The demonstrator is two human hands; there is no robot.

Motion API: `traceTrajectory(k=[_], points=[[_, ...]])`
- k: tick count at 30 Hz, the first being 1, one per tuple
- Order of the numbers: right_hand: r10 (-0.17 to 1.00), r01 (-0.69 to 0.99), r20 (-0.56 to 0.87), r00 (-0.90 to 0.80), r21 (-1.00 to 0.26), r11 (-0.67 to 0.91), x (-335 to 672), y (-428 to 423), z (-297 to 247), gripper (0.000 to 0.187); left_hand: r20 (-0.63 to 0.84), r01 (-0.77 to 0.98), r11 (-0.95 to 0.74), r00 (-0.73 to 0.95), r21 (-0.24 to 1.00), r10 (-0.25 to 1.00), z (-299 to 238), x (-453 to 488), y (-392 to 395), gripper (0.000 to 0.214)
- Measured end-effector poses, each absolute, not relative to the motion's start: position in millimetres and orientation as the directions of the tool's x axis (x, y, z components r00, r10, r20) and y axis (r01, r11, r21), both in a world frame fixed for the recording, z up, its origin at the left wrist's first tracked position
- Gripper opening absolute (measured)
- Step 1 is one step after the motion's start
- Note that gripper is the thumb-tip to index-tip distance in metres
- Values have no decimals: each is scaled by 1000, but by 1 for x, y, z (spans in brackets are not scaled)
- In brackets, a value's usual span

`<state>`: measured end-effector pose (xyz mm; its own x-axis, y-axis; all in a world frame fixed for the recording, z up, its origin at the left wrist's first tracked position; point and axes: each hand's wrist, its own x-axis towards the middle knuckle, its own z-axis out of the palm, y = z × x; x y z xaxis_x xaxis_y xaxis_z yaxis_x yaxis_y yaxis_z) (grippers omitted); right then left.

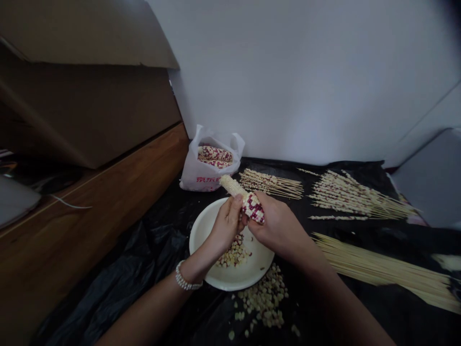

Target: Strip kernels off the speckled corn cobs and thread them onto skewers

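Observation:
Over a white bowl (203, 221), both hands are closed around one corn cob (253, 207). Its far end is stripped bare, while the near end still carries white and purple kernels. My left hand (227, 222), with a beaded bracelet at the wrist, grips the cob's middle with thumb and fingers. My right hand (275, 218) wraps the kernel-covered near end from the right; its fingertips are partly hidden. Loose kernels (236, 252) lie in the bowl below the hands.
Behind the bowl stands a white plastic bag (190, 175) with several cobs. Kernel-threaded skewers (266, 182) and a larger bunch of skewers (345, 194) lie at right, bare sticks (374, 266) nearer. Spilled kernels (266, 298) rest on black plastic sheeting (144, 269). A cardboard box (118, 105) is left.

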<state>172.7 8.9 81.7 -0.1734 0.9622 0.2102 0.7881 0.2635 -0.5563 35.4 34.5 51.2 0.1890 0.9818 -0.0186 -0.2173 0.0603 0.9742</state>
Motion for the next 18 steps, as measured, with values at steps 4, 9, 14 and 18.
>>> traceTrajectory(k=[4,9,14,18], points=[[959,757,211,-187,-591,278,176,9,84,12,-75,-264,122,184,957,980,51,37,34,48],[951,754,242,-195,-583,303,175,8,84,11,-54,-257,109,214,960,975,51,38,33,46],[958,756,227,-178,-591,281,172,8,81,15,-38,-228,78,175,971,984,52,37,33,47],[957,727,236,-171,-625,284,172,9,82,13,-14,-198,44,154,979,988,50,36,35,49]])
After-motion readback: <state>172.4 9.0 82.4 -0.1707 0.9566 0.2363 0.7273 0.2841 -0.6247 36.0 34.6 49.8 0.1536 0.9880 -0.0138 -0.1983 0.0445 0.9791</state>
